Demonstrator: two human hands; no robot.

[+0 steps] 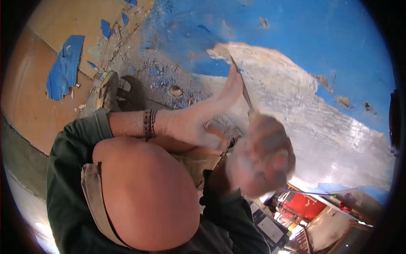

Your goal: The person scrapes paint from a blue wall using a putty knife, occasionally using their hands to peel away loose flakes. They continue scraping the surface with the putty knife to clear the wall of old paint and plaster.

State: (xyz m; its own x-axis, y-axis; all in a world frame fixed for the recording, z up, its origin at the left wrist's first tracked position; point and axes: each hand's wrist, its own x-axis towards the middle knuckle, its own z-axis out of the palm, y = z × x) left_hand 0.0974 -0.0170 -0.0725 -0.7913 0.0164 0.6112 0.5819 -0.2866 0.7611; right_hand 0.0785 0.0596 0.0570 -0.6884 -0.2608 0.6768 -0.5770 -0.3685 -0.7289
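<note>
My right hand (264,154), blurred by motion, is closed in a fist around the handle of a knife (246,96) with a long narrow blade. The blade's tip reaches the edge of the blue paint (270,25), where a bare whitish patch (287,93) begins. My left hand (194,120) is stretched out, with its fingers against the blade near the tip and its thumb apart below. Pale dust covers this hand, and dark bracelets (149,123) circle the wrist.
Blue flakes and grey rubble (163,80) lie along the foot of the painted surface. A large blue flake (65,67) rests on the tan floor (25,91). My bent knee (146,194) fills the lower middle. A red object (305,206) and clutter stand at lower right.
</note>
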